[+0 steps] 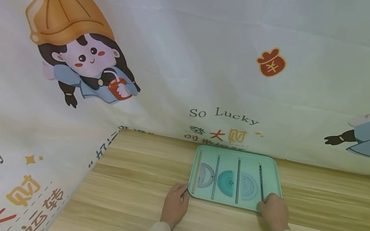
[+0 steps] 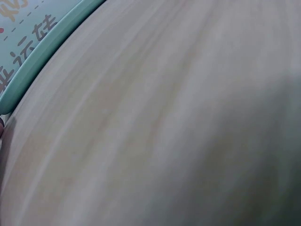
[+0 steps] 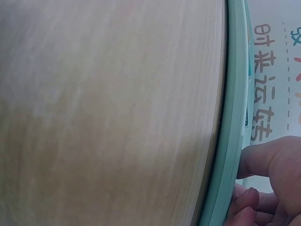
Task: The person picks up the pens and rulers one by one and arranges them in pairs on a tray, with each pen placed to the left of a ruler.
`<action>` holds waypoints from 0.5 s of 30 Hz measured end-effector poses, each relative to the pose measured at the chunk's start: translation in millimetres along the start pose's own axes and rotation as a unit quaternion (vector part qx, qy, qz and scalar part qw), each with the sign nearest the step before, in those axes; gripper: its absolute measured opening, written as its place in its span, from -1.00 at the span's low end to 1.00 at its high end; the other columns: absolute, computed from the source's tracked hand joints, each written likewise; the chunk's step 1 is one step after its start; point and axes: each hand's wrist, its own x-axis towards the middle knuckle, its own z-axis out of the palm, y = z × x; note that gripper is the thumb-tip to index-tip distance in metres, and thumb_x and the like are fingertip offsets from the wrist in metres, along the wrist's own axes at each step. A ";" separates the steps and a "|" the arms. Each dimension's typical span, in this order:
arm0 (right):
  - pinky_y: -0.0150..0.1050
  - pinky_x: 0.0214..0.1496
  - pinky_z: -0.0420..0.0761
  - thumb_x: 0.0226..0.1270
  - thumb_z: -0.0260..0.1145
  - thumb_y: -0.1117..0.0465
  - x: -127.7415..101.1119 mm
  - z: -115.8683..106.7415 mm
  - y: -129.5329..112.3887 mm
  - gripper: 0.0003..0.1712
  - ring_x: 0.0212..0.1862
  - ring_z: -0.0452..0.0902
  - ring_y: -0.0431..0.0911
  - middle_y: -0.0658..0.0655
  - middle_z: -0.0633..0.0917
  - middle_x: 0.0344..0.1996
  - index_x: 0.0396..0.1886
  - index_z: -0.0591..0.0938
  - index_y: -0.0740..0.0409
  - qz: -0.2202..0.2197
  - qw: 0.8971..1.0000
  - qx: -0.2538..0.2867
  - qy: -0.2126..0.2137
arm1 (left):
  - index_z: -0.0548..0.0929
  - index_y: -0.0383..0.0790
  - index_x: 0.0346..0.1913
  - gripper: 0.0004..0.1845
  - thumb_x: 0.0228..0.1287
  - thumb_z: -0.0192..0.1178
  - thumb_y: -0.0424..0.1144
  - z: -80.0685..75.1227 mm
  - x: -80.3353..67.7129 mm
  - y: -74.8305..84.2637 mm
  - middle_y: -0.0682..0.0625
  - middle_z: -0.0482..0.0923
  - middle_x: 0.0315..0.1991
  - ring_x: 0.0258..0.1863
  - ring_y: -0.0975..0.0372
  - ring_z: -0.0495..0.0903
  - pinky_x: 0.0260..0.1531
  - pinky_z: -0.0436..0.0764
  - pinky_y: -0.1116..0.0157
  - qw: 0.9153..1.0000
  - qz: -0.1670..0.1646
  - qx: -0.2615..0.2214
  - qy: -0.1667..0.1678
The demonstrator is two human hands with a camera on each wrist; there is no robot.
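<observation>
1. Gripping the mint-green plastic tray [image 1: 276, 185] at its near corners, the left hand [image 1: 175, 204] and the right hand [image 1: 274, 212] curl their fingers on the rim.
2. It lies on the light wooden table [image 1: 318, 207], carrying pencils and protractors [image 1: 226, 182].
3. Next, I judge, a level, even lift is needed so nothing slides.

- A mint-green tray [image 1: 272, 164] lies on the wooden table [image 1: 136, 200], close to the printed cloth backdrop [image 1: 194, 53]
- The left hand [image 1: 175, 204] touches the tray's near left corner; the right hand [image 1: 274, 212] grips its near right corner
- Inside lie four pencils [image 1: 216, 176] with three protractors [image 1: 226, 183] set between them
</observation>
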 end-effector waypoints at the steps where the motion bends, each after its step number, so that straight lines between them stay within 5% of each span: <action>1: -0.49 -0.74 0.07 0.03 0.13 0.35 0.4 0.2 0.1 -0.56 -0.74 0.06 -0.26 -0.14 0.16 -0.90 -0.89 0.19 0.00 0.000 1.000 -0.001 0.000 | 0.57 -0.29 0.14 -0.65 0.36 -0.01 -0.32 0.0 0.0 -0.2 -0.05 0.59 -0.03 0.04 0.15 0.58 0.11 0.61 0.25 1.000 0.001 0.000 0.001; 15: -0.47 -0.74 0.07 0.11 0.11 0.33 0.7 2.2 2.5 -0.53 -0.74 0.07 -0.25 -0.12 0.17 -0.88 -0.88 0.18 -0.01 0.000 1.000 -0.010 -0.001 | 0.57 -0.31 0.13 -0.65 0.35 -0.01 -0.32 -0.3 -0.7 -0.6 -0.04 0.60 -0.05 0.02 0.16 0.59 0.07 0.63 0.27 1.000 0.010 -0.002 0.008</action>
